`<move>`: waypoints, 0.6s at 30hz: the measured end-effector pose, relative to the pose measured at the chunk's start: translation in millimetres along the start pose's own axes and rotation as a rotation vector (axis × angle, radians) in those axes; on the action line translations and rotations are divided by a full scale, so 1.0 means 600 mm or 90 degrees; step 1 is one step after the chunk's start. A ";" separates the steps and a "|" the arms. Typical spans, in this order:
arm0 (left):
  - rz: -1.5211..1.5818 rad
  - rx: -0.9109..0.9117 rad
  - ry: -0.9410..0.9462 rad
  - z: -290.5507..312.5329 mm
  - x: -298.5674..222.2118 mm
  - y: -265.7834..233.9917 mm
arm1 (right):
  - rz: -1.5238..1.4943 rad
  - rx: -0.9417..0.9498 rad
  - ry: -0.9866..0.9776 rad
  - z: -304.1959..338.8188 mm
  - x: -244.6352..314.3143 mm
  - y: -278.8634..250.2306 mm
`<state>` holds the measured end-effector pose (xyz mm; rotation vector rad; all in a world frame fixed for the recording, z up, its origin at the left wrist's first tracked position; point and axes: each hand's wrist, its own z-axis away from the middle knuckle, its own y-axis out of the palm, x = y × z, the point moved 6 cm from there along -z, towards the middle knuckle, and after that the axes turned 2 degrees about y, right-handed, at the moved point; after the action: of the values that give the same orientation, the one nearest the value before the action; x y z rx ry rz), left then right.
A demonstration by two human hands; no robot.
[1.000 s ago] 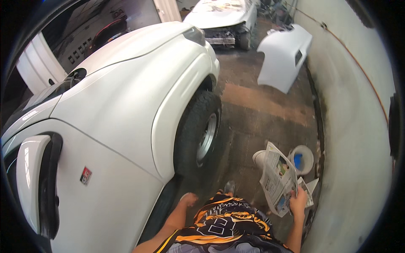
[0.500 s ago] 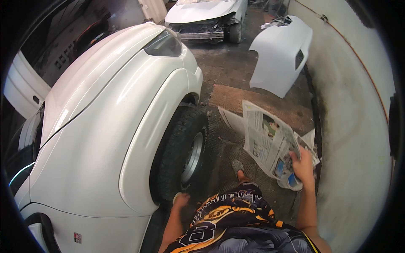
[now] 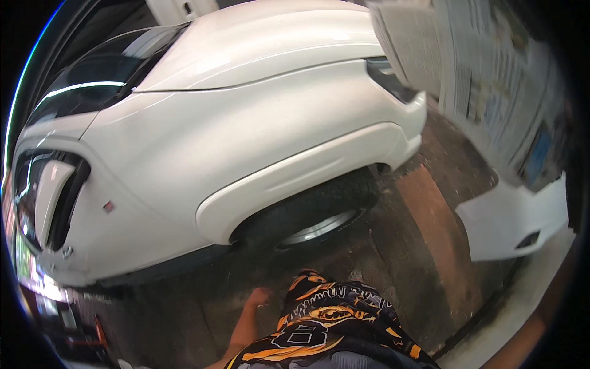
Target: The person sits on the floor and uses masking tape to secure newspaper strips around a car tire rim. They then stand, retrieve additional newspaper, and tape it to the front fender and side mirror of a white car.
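Note:
Spread sheets of newspaper [image 3: 485,92] are raised high at the upper right, smeared by motion. They cover part of the white car's [image 3: 276,123] front end. My right forearm [image 3: 522,335] shows at the lower right, but the hand itself lies beyond the dark rim of the picture. Low in front of me, beside the car, is my left hand [image 3: 260,297], its fingers curled closed. What it holds, if anything, I cannot make out. The hand is apart from the front wheel [image 3: 319,229], which sits under a white flared fender [image 3: 295,163].
A loose white bumper [image 3: 513,224] stands on the floor at the right, near the pale wall [image 3: 541,289]. A brown flat sheet [image 3: 436,227] lies on the dark floor. The car's side mirror [image 3: 54,200] sticks out at the left.
My view has swung to the left, along the car. The newspaper has risen from beside my legs to the upper right, and my right hand has left the picture.

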<state>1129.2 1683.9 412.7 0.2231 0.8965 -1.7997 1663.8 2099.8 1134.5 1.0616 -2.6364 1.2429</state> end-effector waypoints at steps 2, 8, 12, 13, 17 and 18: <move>0.182 -0.015 -0.101 0.023 -0.014 0.041 | -0.075 0.083 -0.141 -0.003 0.082 0.069; 0.317 -0.209 -0.194 0.105 0.001 0.051 | -0.281 0.303 -0.501 0.050 0.317 0.236; 0.397 -0.339 -0.328 0.230 0.100 0.124 | -0.329 0.215 -0.603 -0.053 0.424 0.291; 0.427 -0.323 -0.413 0.261 0.130 0.157 | -0.317 0.147 -0.603 -0.120 0.457 0.315; 0.499 -0.214 -0.524 0.352 0.189 0.282 | -0.184 0.007 -0.503 -0.370 0.607 0.452; 0.515 -0.243 -0.508 0.365 0.195 0.299 | -0.125 0.025 -0.471 -0.397 0.637 0.501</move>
<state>1292.8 1425.1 419.4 -0.3291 0.4389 -0.8089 1134.4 2182.6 1213.0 2.0591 -2.8594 0.9947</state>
